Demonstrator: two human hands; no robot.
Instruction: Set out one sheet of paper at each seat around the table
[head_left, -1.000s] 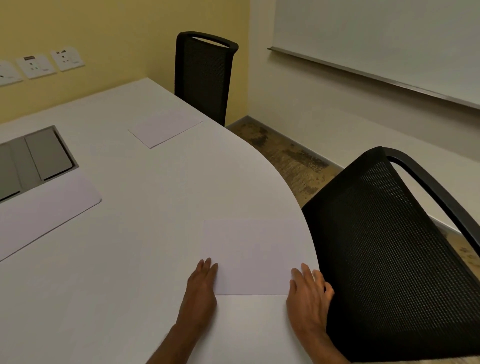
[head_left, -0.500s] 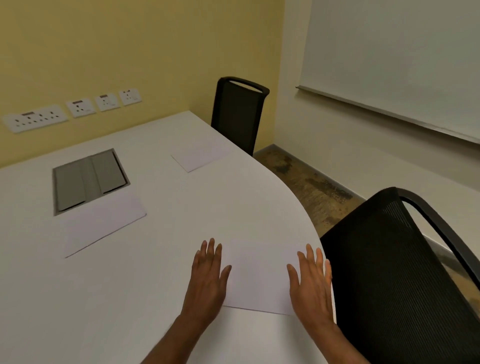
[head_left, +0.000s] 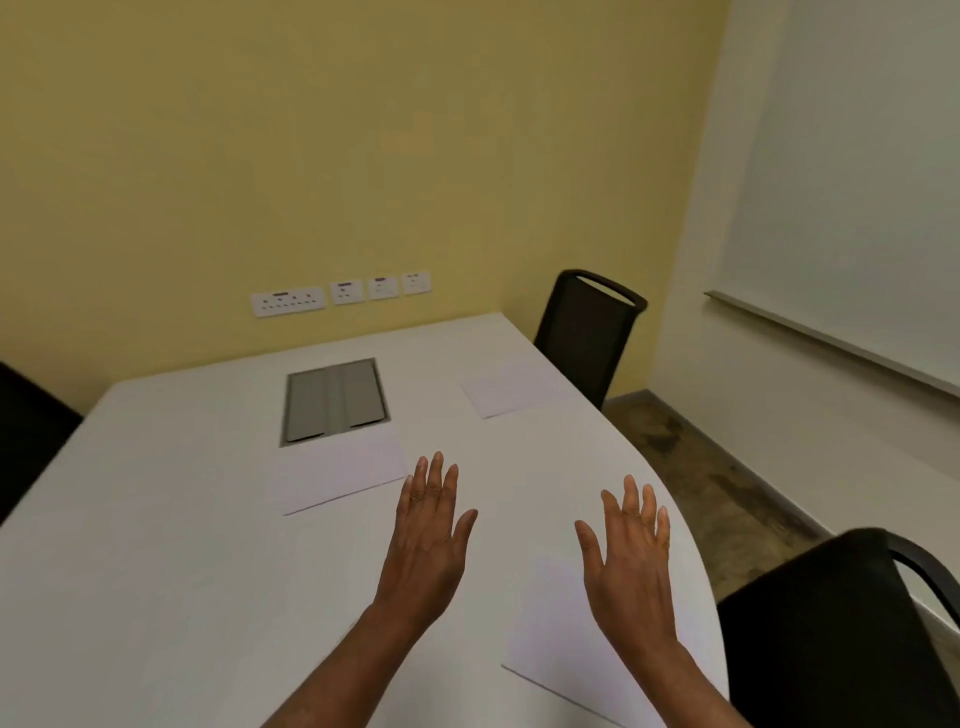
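Filling the upper left and centre of the frame, a yellow wall (head_left: 311, 156) with a row of white sockets (head_left: 340, 293) low on it; down the right side, a whiteboard (head_left: 852, 182) on a pale wall. Spreading across the lower left and middle, a white table (head_left: 156, 571) with a curved right edge and a grey hatch (head_left: 335, 401) set into its top near the centre. At lower right, pushed up by the table's curve, a black mesh chair (head_left: 831, 639); at the far corner, right of centre, a second black chair (head_left: 587, 332); at the left edge, a dark shape (head_left: 26, 431), probably another chair, though too cropped to be sure. Flat on the table just in front of the hatch, a loose stack of paper (head_left: 337, 470). In the lower middle, before the near chair, one sheet (head_left: 550, 623) partly covered by the right forearm. By the far chair, a second sheet (head_left: 506, 389), lying apart from the rest. Raised over the tabletop, left hand (head_left: 428, 540) and right hand (head_left: 628, 561), both spread flat with fingers apart, palms down, holding nothing
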